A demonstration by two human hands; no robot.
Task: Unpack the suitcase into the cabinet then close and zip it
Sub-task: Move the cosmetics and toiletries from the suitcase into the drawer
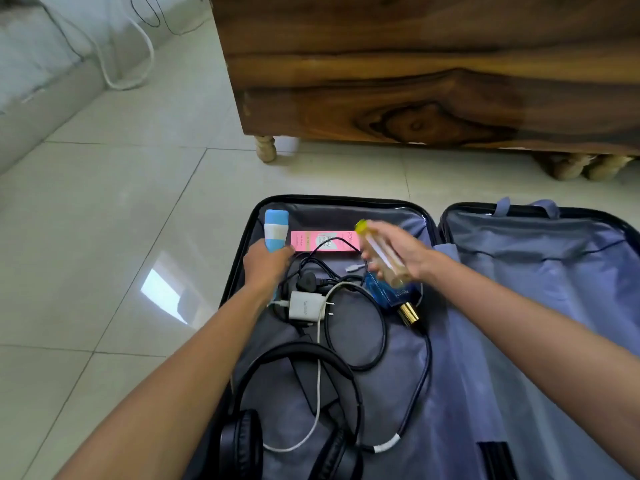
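The open suitcase (519, 341) lies flat on the floor, its grey lining showing. At its far left corner my left hand (265, 266) grips a blue and white bottle (276, 228) that points upward. A clear bottle with a yellow cap (375, 249), blurred, is held by my right hand (401, 251) above the case. Inside lie a pink box (320, 241), a blue perfume bottle with a gold cap (398, 297), a white charger (304, 306), black cables (363, 341) and black headphones (294, 427). Beyond the case stands the wooden cabinet (433, 81).
The cabinet rests on turned wooden legs (266, 148) just past the suitcase. Pale tiled floor (121, 237) spreads to the left. A grey mattress edge (34, 81) and loose white and black cords (138, 46) lie at the far left.
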